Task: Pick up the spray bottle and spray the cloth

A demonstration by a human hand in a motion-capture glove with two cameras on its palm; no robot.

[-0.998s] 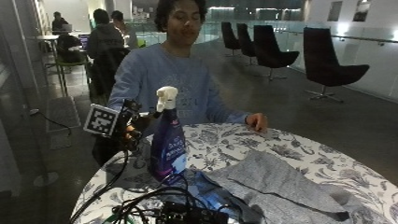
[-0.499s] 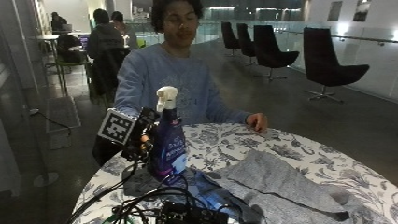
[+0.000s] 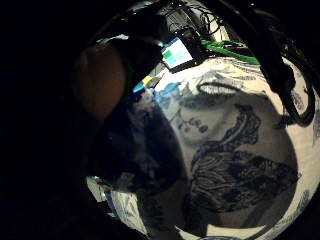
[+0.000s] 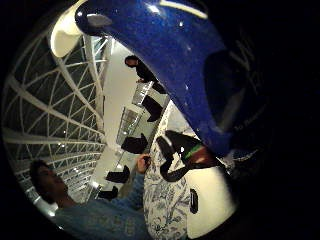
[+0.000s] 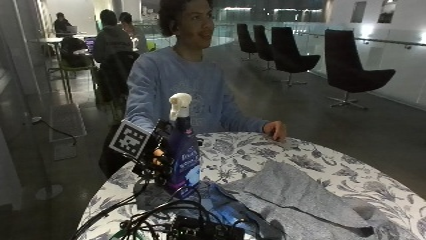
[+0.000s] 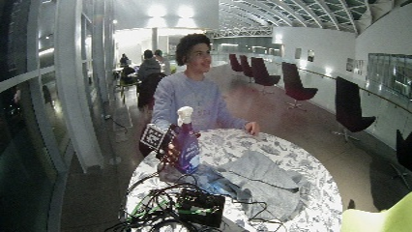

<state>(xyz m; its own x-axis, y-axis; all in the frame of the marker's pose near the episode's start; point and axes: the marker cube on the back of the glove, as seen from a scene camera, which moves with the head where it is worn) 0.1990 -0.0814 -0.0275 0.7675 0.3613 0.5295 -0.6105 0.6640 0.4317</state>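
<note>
- At a round, paisley-covered counter point(image 5: 346, 172), a person's gloved right hand point(image 5: 156, 157) wraps its fingers around the body of a blue spray bottle point(image 5: 183, 160), which stands upright at the counter's near edge with its white nozzle point(image 5: 180, 102) on top.
- Just beside the bottle, a grey cloth point(image 5: 299, 200) lies crumpled toward the middle of the counter.
- A low hold leaves the trigger out of reach, so a regrip could tip the bottle.
- Loose cables point(image 5: 166, 220) beside the base could snag the bottle, and a badly aimed nozzle could wet the black device point(image 5: 203, 231) instead.
</note>
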